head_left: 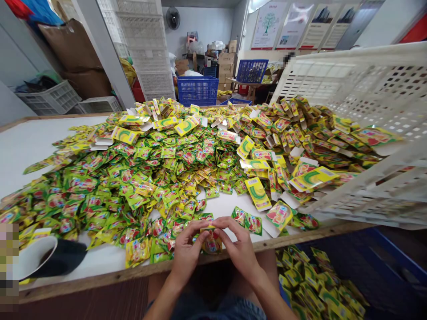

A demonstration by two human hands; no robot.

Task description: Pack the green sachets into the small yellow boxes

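Near the table's front edge, my left hand [188, 246] and my right hand [236, 244] meet at a small printed box [212, 243]. Both sets of fingers are closed on its upper end, thumbs towards me and fingertips partly hiding the top. The face towards me is yellow and red. A large heap of small green and yellow sachets [80, 184] spreads in front and to the left. Two sachets [247, 221] lie just right of my right hand. Flat and partly opened yellow cartons [258, 194] are piled farther right.
A tilted white plastic crate [353, 195] spills cartons onto the table at the right. Below, a blue crate [370, 262] stands beside many filled yellow boxes [312, 284]. A dark cup [63, 257] lies on its side at the left. The wooden table edge [110, 280] runs before me.
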